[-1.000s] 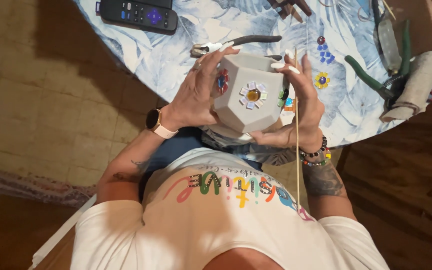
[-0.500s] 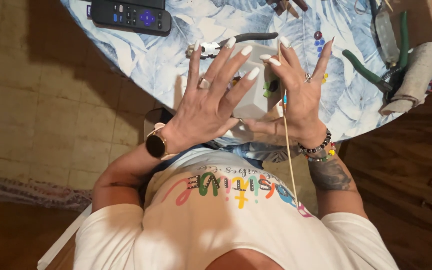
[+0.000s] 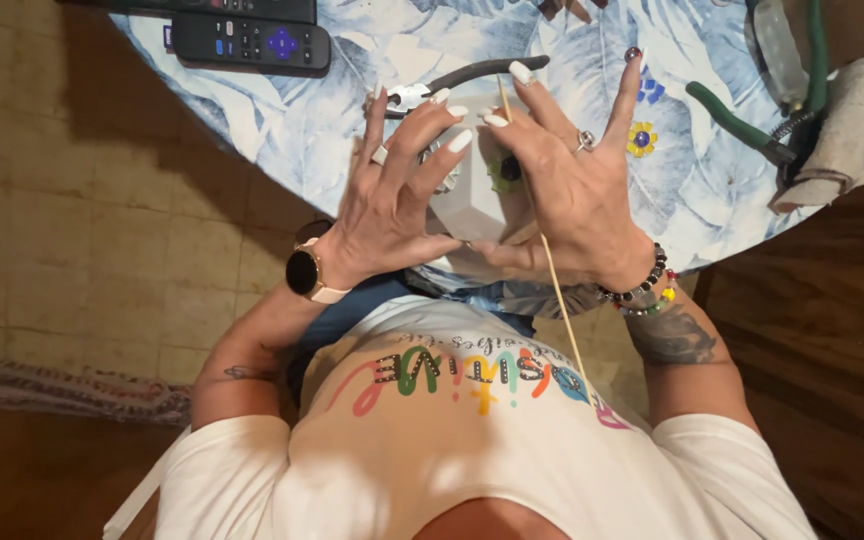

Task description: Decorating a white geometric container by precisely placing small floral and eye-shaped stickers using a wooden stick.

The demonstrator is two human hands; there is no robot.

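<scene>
Head view: the left hand [image 3: 392,190] and right hand [image 3: 572,190] cup a white box [image 3: 467,195] above the table [image 3: 352,120] edge, fingers spread wide. The right hand also pinches a thin stick [image 3: 552,265]. Pliers [image 3: 472,80] lie just behind.

2 hands [image 3: 392,215], 1 white box [image 3: 472,195], 1 remote [image 3: 250,42], 1 stick [image 3: 542,240].
</scene>
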